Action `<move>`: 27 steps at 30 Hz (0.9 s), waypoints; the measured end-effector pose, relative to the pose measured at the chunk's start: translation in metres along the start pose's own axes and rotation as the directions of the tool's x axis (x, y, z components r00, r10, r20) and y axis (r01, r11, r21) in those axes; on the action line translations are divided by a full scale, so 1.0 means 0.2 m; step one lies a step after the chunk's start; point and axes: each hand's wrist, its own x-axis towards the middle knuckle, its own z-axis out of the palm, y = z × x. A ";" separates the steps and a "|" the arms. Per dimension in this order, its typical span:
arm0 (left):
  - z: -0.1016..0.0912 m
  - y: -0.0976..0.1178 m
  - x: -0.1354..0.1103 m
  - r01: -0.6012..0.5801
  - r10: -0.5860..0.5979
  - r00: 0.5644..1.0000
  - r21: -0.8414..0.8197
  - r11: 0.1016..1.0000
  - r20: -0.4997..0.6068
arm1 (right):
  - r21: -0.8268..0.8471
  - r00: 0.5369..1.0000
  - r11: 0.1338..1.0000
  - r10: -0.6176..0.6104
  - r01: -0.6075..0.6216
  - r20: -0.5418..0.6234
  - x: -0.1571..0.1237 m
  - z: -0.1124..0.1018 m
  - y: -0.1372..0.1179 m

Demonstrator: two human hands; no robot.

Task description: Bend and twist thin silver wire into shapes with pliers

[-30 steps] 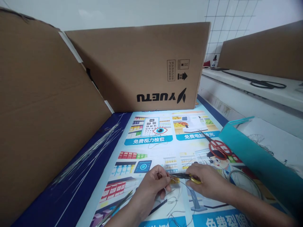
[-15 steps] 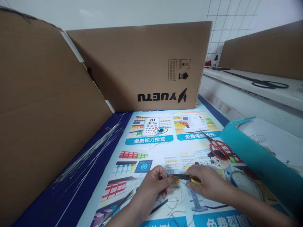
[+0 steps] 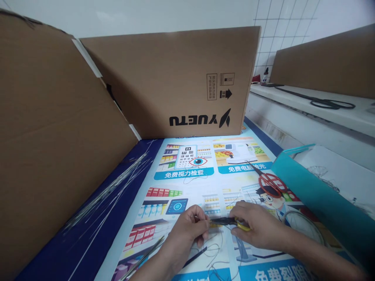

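Note:
My right hand [image 3: 249,222] is closed around the yellow handles of a pair of pliers [image 3: 224,221], whose dark jaws point left. Just left of the jaw tips, my left hand [image 3: 191,226] pinches a thin wire, mostly hidden by the fingers. The plier tips meet the wire at those fingertips; whether the jaws are fully closed on it I cannot tell. Loose loops of thin wire [image 3: 215,251] lie below the hands on the printed table cover [image 3: 178,191].
Red-handled scissors [image 3: 271,183] lie to the right, beside a teal box [image 3: 316,187] with wire pieces. A wire coil [image 3: 306,226] is near my right forearm. Bundled straight wires [image 3: 111,187] lie at left. Cardboard panels [image 3: 164,86] stand behind; black scissors [image 3: 331,103] rest on a ledge.
The pliers have turned slightly to lie more level, and their tips remain at my left fingertips. Both hands have barely moved; the whole view has shifted a little.

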 end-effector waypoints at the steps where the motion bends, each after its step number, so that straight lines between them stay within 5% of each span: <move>1: 0.00 0.00 0.00 0.003 -0.003 1.000 0.003 1.000 -0.001 | -0.017 1.000 1.000 -0.003 0.002 -0.005 0.00 0.00 0.00; 15: 0.00 0.00 0.01 -0.005 0.003 0.999 -0.041 0.999 -0.044 | -0.129 0.999 0.991 -0.043 0.041 -0.008 0.00 -0.01 -0.01; 27: 0.00 0.00 0.01 -0.020 0.019 0.999 -0.018 1.000 -0.046 | -0.029 1.000 1.000 0.009 -0.009 -0.001 0.01 0.02 0.01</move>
